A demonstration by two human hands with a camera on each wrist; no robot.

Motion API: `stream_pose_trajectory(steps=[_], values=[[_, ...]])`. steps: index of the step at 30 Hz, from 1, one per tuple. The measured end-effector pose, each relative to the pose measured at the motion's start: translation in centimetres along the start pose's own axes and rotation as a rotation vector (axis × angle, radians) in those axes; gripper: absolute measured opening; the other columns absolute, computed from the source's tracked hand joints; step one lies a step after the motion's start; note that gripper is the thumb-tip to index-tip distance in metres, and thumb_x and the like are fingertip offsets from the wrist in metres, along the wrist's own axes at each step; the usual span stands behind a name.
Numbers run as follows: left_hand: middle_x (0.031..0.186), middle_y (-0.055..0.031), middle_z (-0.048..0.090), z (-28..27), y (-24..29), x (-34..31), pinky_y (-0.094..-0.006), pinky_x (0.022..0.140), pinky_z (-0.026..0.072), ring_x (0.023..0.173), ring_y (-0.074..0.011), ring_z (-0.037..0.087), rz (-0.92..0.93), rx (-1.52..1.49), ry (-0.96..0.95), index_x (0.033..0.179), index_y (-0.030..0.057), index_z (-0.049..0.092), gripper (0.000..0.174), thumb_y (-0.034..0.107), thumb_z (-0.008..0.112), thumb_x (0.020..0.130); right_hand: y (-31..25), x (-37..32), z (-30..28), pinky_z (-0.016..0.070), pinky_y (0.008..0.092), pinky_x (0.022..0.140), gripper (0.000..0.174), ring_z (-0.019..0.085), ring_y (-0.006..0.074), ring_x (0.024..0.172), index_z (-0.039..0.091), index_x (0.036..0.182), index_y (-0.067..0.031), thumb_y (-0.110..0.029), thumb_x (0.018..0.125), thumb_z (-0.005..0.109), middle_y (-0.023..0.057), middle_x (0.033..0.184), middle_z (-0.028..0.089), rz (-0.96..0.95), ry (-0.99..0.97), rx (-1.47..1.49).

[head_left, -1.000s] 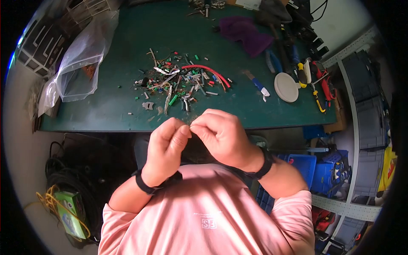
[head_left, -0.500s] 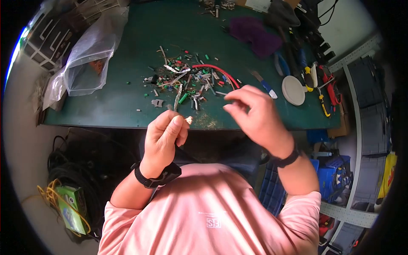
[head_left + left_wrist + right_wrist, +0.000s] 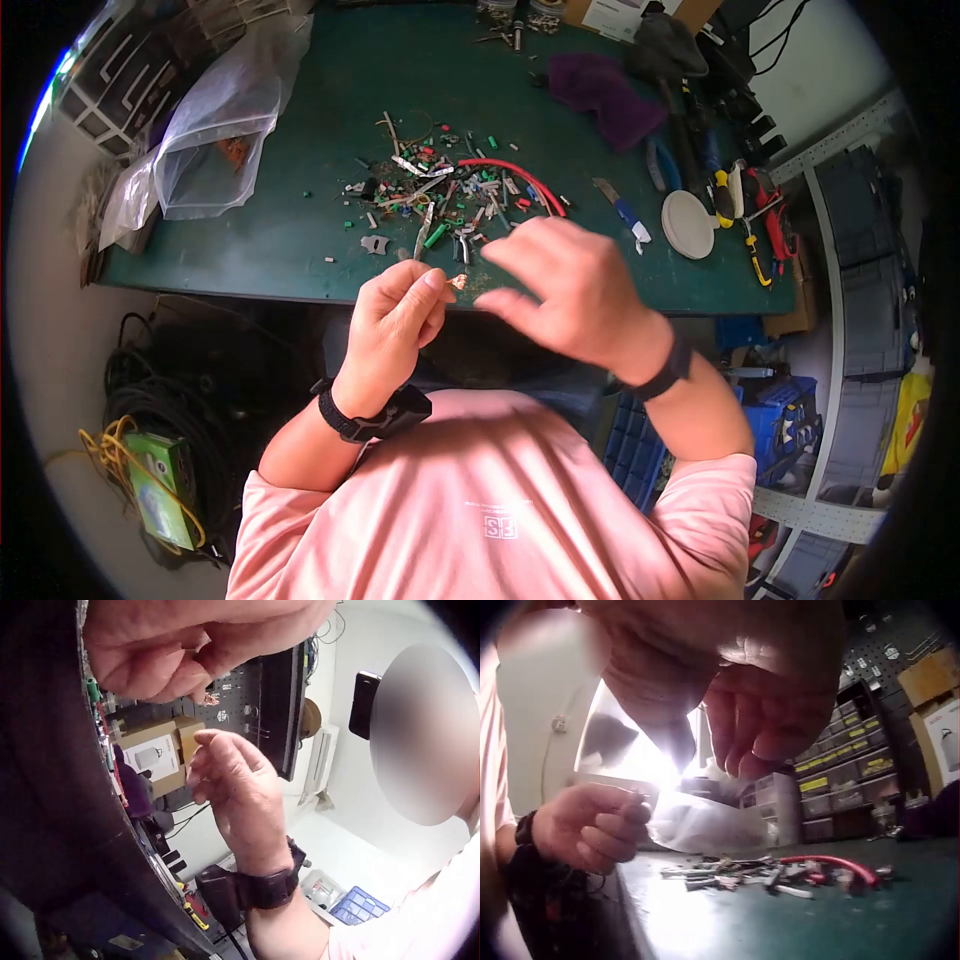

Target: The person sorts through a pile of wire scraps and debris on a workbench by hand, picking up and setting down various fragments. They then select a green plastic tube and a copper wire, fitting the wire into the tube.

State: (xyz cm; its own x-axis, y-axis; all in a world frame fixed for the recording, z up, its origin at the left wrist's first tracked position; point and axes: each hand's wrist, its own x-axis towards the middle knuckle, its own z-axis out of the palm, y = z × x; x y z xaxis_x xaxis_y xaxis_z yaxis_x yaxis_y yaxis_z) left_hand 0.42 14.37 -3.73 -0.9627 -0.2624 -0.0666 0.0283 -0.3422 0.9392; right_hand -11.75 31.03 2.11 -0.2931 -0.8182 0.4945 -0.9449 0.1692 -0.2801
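My left hand (image 3: 393,322) is raised at the table's front edge, pinching a small tuft of copper wire strands (image 3: 459,282) between thumb and forefinger. The strands' frayed, shiny end (image 3: 211,699) sticks out past the fingertips in the left wrist view. To the right of it my right hand (image 3: 578,292) hovers with thumb and fingers spread apart, holding nothing. Beyond both hands, a heap of cut wire pieces and insulation scraps (image 3: 470,197) lies on the green tabletop (image 3: 345,95), with a bent red cable (image 3: 515,172) across its right side.
A clear plastic bag (image 3: 215,165) with copper-coloured bits lies at the left. At the right are a blue-handled knife (image 3: 630,222), a round white lid (image 3: 688,224), yellow-and-black tools (image 3: 722,190) and a purple cloth (image 3: 605,98). Drawer units (image 3: 840,754) stand behind.
The two hands met at the fingertips a second ago. The right hand then pulled away to the right, uncovering the copper strands, and has since come partway back toward the left hand.
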Motion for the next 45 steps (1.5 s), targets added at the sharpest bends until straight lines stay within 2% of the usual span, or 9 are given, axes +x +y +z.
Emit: stream_pose_trajectory(steps=[9, 12, 14, 16, 21, 24, 25, 27, 45], values=[[0.063, 0.0014, 0.046, 0.9, 0.5, -0.5, -0.0226, 0.045, 0.0256, 0.051, -0.0065, 0.035, -0.037, -0.104, -0.065, 0.082, 0.0032, 0.053, 0.026, 0.02, 0.052, 0.102, -1.0, -0.1, 2.4, 0.0478, 0.0352, 0.062, 0.013, 0.058, 0.0249, 0.071, 0.061, 0.084, -0.0055, -0.016, 0.083, 0.067, 0.0076, 0.079, 0.056, -0.06, 0.08, 0.066], [0.064, -0.0034, 0.051, 1.2, 0.4, -0.5, -0.0247, 0.046, 0.0315, 0.05, -0.0124, 0.042, 0.145, 0.233, 0.015, 0.082, 0.0018, 0.055, 0.019, 0.013, 0.056, 0.098, -1.5, -0.5, 2.9, 0.0454, 0.033, 0.059, 0.012, 0.054, 0.0189, 0.064, 0.06, 0.083, -0.0042, -0.014, 0.09, 0.063, 0.0037, 0.073, 0.056, 0.261, 0.059, 0.53], [0.067, -0.0087, 0.055, 1.3, 0.6, 0.0, -0.03, 0.049, 0.0396, 0.052, -0.0215, 0.05, 0.846, 0.816, 0.038, 0.086, -0.0002, 0.059, 0.006, 0.004, 0.062, 0.089, -2.0, -0.6, 2.3, 0.0428, 0.0303, 0.056, 0.014, 0.05, 0.0143, 0.061, 0.06, 0.083, -0.0038, -0.014, 0.093, 0.061, 0.001, 0.071, 0.054, 0.472, -0.04, 0.878], [0.07, -0.009, 0.056, 1.1, 1.0, -0.2, -0.0324, 0.051, 0.0418, 0.056, -0.0238, 0.052, 0.925, 0.925, 0.006, 0.084, 0.0009, 0.06, 0.005, 0.003, 0.064, 0.082, -2.1, -1.0, 1.9, 0.0352, 0.0228, 0.051, 0.021, 0.041, 0.0034, 0.059, 0.06, 0.084, -0.0031, -0.018, 0.098, 0.057, -0.0057, 0.068, 0.048, 0.746, -0.186, 1.398], [0.074, -0.0071, 0.058, 0.3, 1.2, -0.3, -0.0342, 0.054, 0.0446, 0.059, -0.0227, 0.054, 1.075, 1.088, -0.089, 0.085, 0.0017, 0.062, 0.016, 0.003, 0.066, 0.07, -1.5, -1.9, 1.4, 0.0353, 0.021, 0.051, 0.021, 0.044, 0.0031, 0.06, 0.062, 0.089, -0.0024, -0.02, 0.099, 0.057, -0.0043, 0.068, 0.051, 0.923, -0.345, 1.695], [0.072, -0.0084, 0.058, 0.2, 1.1, -0.7, -0.0311, 0.055, 0.0442, 0.059, -0.0215, 0.055, 0.819, 0.927, -0.03, 0.086, -0.0011, 0.062, 0.004, 0.002, 0.063, 0.083, 0.5, -0.8, 0.0, 0.0467, 0.0238, 0.059, 0.023, 0.057, 0.0092, 0.066, 0.068, 0.1, -0.0023, -0.024, 0.093, 0.066, 0.0008, 0.078, 0.063, 0.724, -0.187, 1.047], [0.071, -0.0089, 0.058, 0.1, 0.8, -1.0, -0.0288, 0.055, 0.0432, 0.058, -0.019, 0.055, 0.65, 0.814, 0.061, 0.086, -0.003, 0.061, 0.008, 0.003, 0.061, 0.09, 1.9, -1.0, 0.2, 0.0512, 0.0316, 0.064, 0.02, 0.063, 0.0178, 0.07, 0.068, 0.093, -0.0016, -0.021, 0.086, 0.07, 0.0081, 0.082, 0.066, 0.443, 0.009, 0.494], [0.07, -0.0072, 0.057, -0.5, 0.0, -1.5, -0.0256, 0.056, 0.0418, 0.059, -0.0136, 0.053, 0.54, 0.763, 0.081, 0.084, -0.0036, 0.061, 0.015, 0.007, 0.059, 0.095, 4.9, -0.9, 0.0, 0.0528, 0.0397, 0.07, 0.017, 0.066, 0.0285, 0.08, 0.069, 0.089, -0.0025, -0.017, 0.081, 0.071, 0.0141, 0.085, 0.066, 0.432, -0.008, -0.121], [0.07, -0.0068, 0.059, -1.2, -0.5, -1.8, -0.0248, 0.055, 0.0433, 0.06, -0.0127, 0.055, 0.414, 0.677, 0.047, 0.085, -0.0045, 0.063, 0.017, 0.009, 0.059, 0.095, 6.7, 0.1, 2.0, 0.0542, 0.0425, 0.07, 0.009, 0.066, 0.0324, 0.08, 0.063, 0.085, -0.0039, -0.006, 0.079, 0.057, 0.0133, 0.083, 0.066, 0.444, -0.079, -0.517]])
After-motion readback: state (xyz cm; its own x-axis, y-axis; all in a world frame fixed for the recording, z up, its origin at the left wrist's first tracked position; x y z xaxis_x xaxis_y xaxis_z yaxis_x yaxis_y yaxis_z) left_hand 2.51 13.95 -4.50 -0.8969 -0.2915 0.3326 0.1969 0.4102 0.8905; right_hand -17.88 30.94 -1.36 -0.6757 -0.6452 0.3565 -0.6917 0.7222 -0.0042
